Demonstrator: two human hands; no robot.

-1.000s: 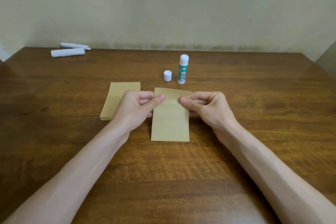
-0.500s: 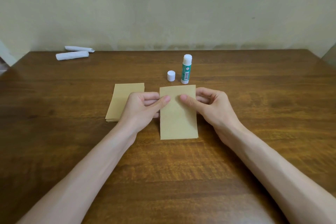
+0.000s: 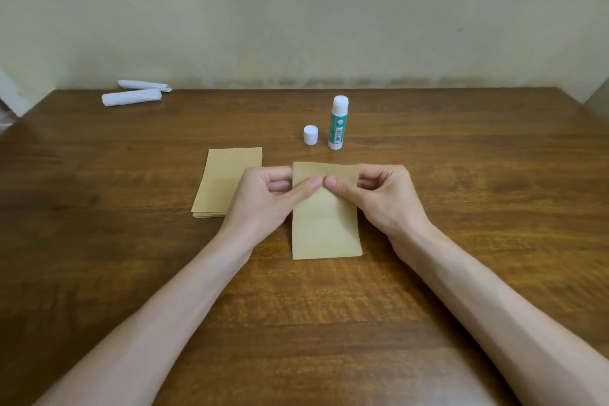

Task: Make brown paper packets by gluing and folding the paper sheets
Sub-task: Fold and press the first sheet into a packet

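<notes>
A folded brown paper sheet lies lengthwise on the wooden table in front of me. My left hand and my right hand pinch its far end from either side, thumbs on top and nearly touching, the far flap bent up slightly. A stack of brown paper sheets lies just left of it, partly behind my left hand. An uncapped green-and-white glue stick stands upright beyond the sheet, with its white cap beside it on the left.
Two white rolled paper bundles lie at the far left of the table near the wall. The table's far edge meets a pale wall.
My thumbs have slid toward each other along the sheet's far end until they nearly meet. The camera has tilted a little, shifting the scene lower and to the right.
</notes>
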